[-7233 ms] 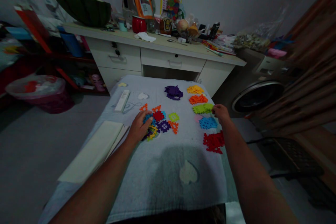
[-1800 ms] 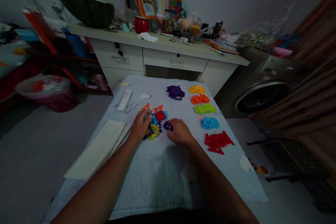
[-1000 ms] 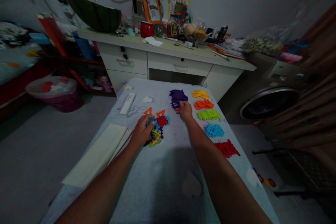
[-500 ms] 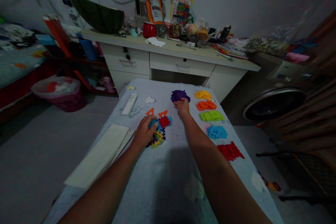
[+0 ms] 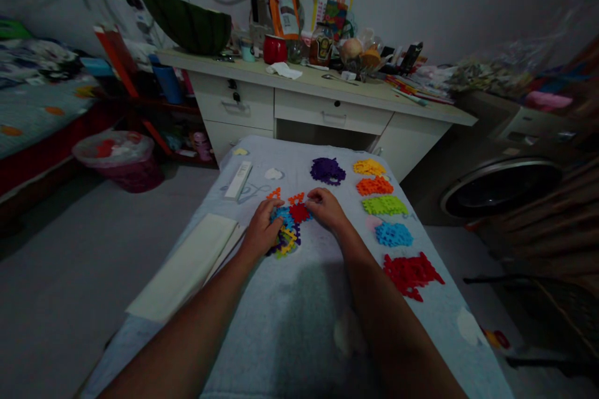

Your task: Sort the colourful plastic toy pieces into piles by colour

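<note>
An assembly of interlocking plastic building pieces (image 5: pixel 299 212) lies flat on the cloth-covered table, with blue, red, yellow, green and purple parts and two orange triangles at its far side. My left hand (image 5: pixel 262 227) grips its left part, thumb on top and fingers curled round the far edge. At its right edge, beside the red piece, my right hand (image 5: pixel 327 207) has its thumb and forefinger pinched together. Whatever sits in that pinch is too small and hidden to make out. Beyond the right hand lies a pile of purple pieces (image 5: pixel 328 171).
Along the table's right side run piles of yellow pieces (image 5: pixel 369 166), orange pieces (image 5: pixel 375 185), green pieces (image 5: pixel 384 204), blue pieces (image 5: pixel 394 234) and red pieces (image 5: pixel 412 274). On the left lie a white box (image 5: pixel 238 180) and a folded pale sheet (image 5: pixel 187 265). A cluttered desk (image 5: pixel 253 79) stands behind.
My right hand has left the purple pile and come back toward me and left, to the assembly's right edge. The left hand keeps its grip. The view has shifted slightly.
</note>
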`<state>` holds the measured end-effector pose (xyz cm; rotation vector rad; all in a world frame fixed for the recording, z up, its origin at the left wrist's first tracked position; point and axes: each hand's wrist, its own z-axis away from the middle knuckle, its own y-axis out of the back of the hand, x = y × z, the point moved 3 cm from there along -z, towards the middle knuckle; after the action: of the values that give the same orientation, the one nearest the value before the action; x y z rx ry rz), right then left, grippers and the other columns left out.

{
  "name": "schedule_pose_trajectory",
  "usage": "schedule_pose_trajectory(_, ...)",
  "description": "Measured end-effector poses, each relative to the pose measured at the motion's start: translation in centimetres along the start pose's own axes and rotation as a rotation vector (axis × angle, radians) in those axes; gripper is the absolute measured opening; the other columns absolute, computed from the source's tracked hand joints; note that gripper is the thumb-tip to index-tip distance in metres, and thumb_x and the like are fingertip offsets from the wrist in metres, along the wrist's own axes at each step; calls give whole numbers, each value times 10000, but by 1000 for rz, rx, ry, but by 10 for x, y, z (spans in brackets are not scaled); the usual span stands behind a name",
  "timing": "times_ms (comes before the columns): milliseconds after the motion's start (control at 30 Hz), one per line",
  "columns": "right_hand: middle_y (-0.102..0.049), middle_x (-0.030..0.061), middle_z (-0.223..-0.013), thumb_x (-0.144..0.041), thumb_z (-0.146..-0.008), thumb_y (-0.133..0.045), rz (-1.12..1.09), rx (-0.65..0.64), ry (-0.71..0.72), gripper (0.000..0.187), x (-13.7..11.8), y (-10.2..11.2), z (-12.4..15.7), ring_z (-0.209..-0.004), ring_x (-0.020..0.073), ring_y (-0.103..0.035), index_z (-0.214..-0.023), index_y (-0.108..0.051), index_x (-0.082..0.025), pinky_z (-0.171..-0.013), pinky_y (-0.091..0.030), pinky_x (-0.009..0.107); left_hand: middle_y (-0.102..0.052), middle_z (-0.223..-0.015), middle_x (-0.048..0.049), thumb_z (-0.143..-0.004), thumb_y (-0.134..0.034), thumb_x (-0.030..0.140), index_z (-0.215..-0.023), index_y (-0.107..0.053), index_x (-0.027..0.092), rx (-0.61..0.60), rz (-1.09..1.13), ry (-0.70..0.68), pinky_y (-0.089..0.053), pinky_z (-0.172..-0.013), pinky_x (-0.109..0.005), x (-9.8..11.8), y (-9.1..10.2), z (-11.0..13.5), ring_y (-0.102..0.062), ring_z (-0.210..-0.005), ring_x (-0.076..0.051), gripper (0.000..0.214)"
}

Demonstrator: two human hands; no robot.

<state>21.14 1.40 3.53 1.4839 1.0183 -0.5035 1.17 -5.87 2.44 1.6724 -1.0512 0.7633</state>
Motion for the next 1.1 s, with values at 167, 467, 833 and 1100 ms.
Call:
schedule_pose_trajectory(167,-550,57,-1067,-313,-688,-795,205,-130,129,470,-13,-7,16,-1035,214,-501,-1111,-635,-186,-974,-389,378,-567,-1240,-80,-733,-494,152,-1154,-587,215,4,-7,-1,-426,-1062,-441,1,1,0,-529,-1210,-242,435)
schedule_pose_trajectory(467,-558,31,-1004,-135,-729,-700,169,-93,126,281,-12,-3,13,-965,184,-512,-997,-638,-192,-900,-405,330,-570,-1227,-79,-709,-487,148,-1145,-590,223,11,9,3,-425,-1071,-447,0,-1,0,-533,-1211,-243,454)
schedule_pose_trajectory(833,-611,-20,-733,-181,-720,-605,-110,-43,28,41,-23,18,8,-670,126,-528,-759,-618,-185,-659,-407,246,-584,-1179,-78,-703,-497,144,-1117,-591,209,9,-7,-21,-444,-1040,-446,-2,-1,-1,-552,-1162,-244,429)
schedule_pose_trajectory(1100,-590,-32,-655,-247,-711,-618,-231,46,-11,97,-40,58,19,-580,110,-512,-783,-586,-189,-556,-388,223,-601,-1170,-80,-728,-503,146,-1129,-602,205,4,2,-16,-461,-1022,-436,-3,-2,-1,-578,-1128,-239,417)
